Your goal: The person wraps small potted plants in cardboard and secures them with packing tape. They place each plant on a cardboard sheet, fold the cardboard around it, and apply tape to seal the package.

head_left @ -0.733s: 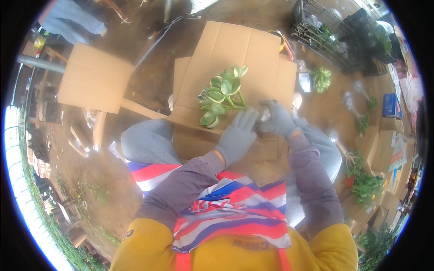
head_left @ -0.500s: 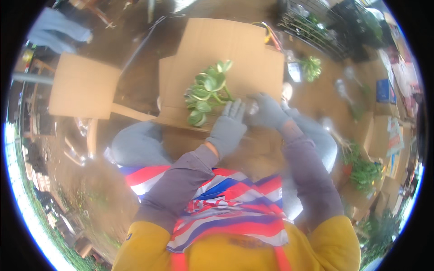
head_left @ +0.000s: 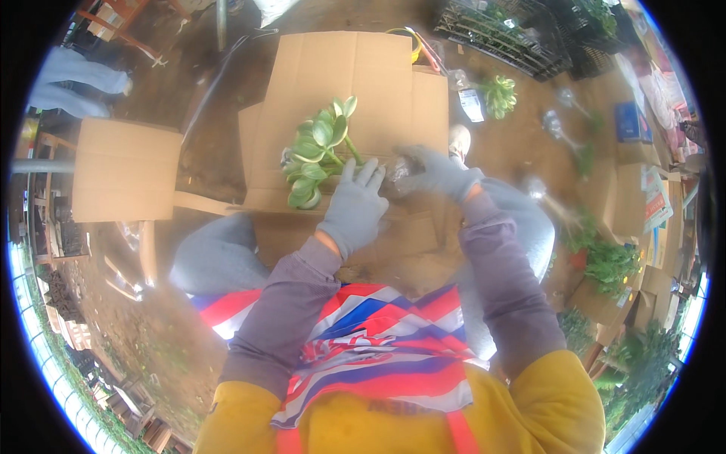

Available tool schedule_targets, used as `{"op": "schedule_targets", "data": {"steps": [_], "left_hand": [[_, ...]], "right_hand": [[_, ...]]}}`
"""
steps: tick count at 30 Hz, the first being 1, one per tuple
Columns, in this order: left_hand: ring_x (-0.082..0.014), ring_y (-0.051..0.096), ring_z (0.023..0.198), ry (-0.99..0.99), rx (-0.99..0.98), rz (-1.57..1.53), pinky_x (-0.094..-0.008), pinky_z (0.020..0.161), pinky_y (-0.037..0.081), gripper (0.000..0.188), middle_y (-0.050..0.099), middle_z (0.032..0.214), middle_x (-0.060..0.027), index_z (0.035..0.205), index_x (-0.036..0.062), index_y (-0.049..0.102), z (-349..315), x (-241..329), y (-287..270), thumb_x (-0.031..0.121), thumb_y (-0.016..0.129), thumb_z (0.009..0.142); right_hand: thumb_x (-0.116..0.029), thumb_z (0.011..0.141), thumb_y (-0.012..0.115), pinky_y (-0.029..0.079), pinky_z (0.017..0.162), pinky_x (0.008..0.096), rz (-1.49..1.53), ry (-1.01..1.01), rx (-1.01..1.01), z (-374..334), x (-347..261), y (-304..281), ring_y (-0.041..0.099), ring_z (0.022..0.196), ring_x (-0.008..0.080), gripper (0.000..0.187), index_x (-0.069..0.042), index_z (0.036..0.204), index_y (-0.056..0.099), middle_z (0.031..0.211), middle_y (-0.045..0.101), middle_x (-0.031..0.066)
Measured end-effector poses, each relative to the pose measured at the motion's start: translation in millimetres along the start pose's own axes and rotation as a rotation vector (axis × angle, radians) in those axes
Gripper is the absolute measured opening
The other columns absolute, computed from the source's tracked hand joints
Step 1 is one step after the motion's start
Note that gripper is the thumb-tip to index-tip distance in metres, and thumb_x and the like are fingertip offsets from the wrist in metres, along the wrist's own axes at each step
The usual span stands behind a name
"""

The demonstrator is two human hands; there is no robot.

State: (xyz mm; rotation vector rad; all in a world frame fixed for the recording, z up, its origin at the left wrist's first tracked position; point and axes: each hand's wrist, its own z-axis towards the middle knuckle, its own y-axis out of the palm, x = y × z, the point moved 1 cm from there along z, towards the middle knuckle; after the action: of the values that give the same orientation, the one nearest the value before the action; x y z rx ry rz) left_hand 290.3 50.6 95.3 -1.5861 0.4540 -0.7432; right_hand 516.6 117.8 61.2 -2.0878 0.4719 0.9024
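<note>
A leafy plant (head_left: 310, 155) with thick, pale-edged green leaves lies on its side on a flat cardboard sheet (head_left: 340, 76), its leaves to the left. My left hand (head_left: 354, 216), in a grey glove, holds the plant near the base of its stems, fingers stretched across it. Between my hands, at the plant's root end, is a crinkled clear plastic wrap (head_left: 399, 172). The fingers of my right hand (head_left: 437, 174), also gloved in grey, curl around the right side of that wrap. Its fingertips are partly blurred, and the roots inside cannot be made out.
Another cardboard piece (head_left: 125, 170) stands to the left. Beyond the sheet's right edge lie a small plant (head_left: 499, 97) and several bare-rooted or wrapped ones. A black crate (head_left: 503, 34) holds greenery at the far right. Another person's legs (head_left: 76, 79) show at the far left.
My right hand has closed in around the plastic wrap, which shows more clearly now. The left hand stays at the stem base. The whole view has shifted slightly.
</note>
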Motion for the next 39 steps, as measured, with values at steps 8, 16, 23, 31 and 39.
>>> {"op": "schedule_targets", "data": {"steps": [8, 16, 23, 31, 39], "left_hand": [[-0.0343, 0.046, 0.135, 0.050, -0.013, 0.075, -0.0571, 0.115, 0.029, 0.025, 0.062, 0.131, -0.0186, 0.087, 0.0120, 0.076, 7, -5, 3, 0.033, 0.064, 0.084], [-0.0328, 0.049, 0.131, -0.002, -0.056, 0.119, -0.0539, 0.115, 0.029, 0.023, 0.065, 0.124, -0.0154, 0.089, 0.0148, 0.077, 3, 6, 2, 0.032, 0.063, 0.085], [-0.0260, 0.057, 0.112, 0.002, -0.066, 0.029, -0.0460, 0.097, 0.041, 0.018, 0.068, 0.106, -0.0098, 0.077, 0.0147, 0.073, -5, 19, -2, 0.028, 0.061, 0.082], [-0.0278, 0.070, 0.084, 0.001, -0.151, -0.085, -0.0429, 0.082, 0.051, 0.025, 0.072, 0.080, -0.0103, 0.078, 0.0112, 0.074, 33, -18, -8, 0.035, 0.070, 0.081], [-0.0309, 0.069, 0.082, -0.010, -0.203, -0.144, -0.0438, 0.078, 0.051, 0.028, 0.071, 0.077, -0.0124, 0.079, 0.0089, 0.074, 43, -22, -10, 0.037, 0.072, 0.081]], "right_hand": [[-0.036, 0.071, 0.085, 0.046, 0.105, 0.0421, -0.312, -0.173, 0.138, 8, -15, 12, 0.058, 0.124, 0.0354, 0.078, -0.008, 0.138, 0.057, 0.133, 0.060, 0.0214], [-0.027, 0.064, 0.084, 0.052, 0.091, 0.0428, -0.308, -0.422, 0.017, 15, -22, 7, 0.064, 0.105, 0.0350, 0.053, -0.010, 0.113, 0.070, 0.110, 0.068, 0.0151], [-0.023, 0.064, 0.084, 0.053, 0.087, 0.0429, -0.263, -0.490, -0.129, 5, -10, 21, 0.065, 0.099, 0.0347, 0.050, -0.011, 0.111, 0.070, 0.106, 0.068, 0.0140], [-0.015, 0.068, 0.085, 0.052, 0.093, 0.0435, -0.500, -0.298, -0.206, 0, -7, -8, 0.063, 0.110, 0.0342, 0.084, -0.016, 0.144, 0.051, 0.130, 0.060, 0.0126], [-0.019, 0.075, 0.081, 0.052, 0.093, 0.0405, -0.544, -0.025, 0.160, -67, -18, -17, 0.064, 0.114, 0.0337, 0.076, -0.019, 0.145, 0.051, 0.132, 0.062, 0.0130]]}}
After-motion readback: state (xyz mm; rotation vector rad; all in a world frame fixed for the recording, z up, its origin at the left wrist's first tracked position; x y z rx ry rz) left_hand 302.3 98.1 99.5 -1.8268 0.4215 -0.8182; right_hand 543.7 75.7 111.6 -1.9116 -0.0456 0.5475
